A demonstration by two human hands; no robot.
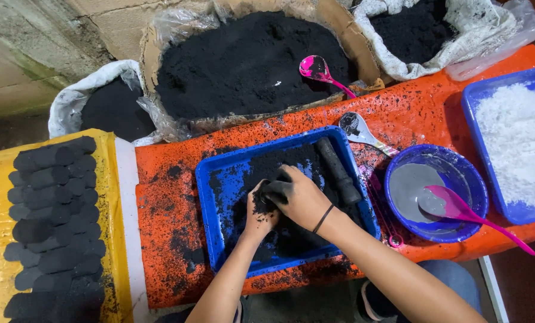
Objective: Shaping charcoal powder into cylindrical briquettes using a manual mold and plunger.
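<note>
Both hands are inside a blue tray of black powder on an orange table. My left hand is cupped around a lump of the black material, fingers coated in it. My right hand, with a thin black band at the wrist, presses over the top of the same lump, its fingertips blackened. A black cylindrical tool lies in the tray just right of my hands.
Dark pressed blocks lie in rows on yellow sheeting at the left. Three sacks of black powder stand behind, the middle one holding a pink spoon. A blue bowl with grey paste and a pink spoon, a metal spoon, and a blue tray of white powder sit at the right.
</note>
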